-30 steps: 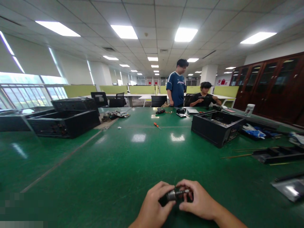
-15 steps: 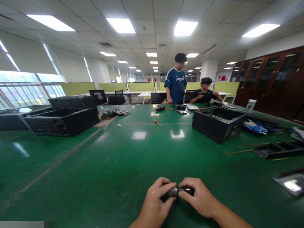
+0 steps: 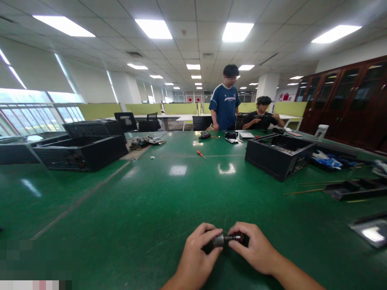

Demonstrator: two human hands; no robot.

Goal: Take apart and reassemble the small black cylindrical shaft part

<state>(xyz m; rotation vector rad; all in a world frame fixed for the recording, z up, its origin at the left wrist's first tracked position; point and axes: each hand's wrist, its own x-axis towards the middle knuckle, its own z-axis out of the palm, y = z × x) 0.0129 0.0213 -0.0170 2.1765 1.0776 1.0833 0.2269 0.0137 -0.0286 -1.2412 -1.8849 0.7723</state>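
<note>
Low in the view, just above the green table, both my hands hold a small grey metal cylinder with a thin ridged shaft [image 3: 219,240]. My left hand [image 3: 199,251] curls its fingers and thumb round the thick cylinder end. At the shaft's tip, my right hand [image 3: 254,246] pinches with thumb and fingers; a dark reddish-brown part shows there, mostly hidden by the fingers. The ridged shaft lies level between the two hands. I cannot make out the exact kind of this part.
An orange-handled screwdriver [image 3: 200,154] lies mid-table. Black computer cases stand at left [image 3: 81,153] and right [image 3: 278,157]. A black tray with thin rods [image 3: 347,190] lies to the right. Across the table are a power drill [image 3: 204,135], a standing person [image 3: 225,104] and a seated person [image 3: 261,117].
My hands have drawn slightly apart, and more of the ridged shaft shows between them. Both hands still hold the part.
</note>
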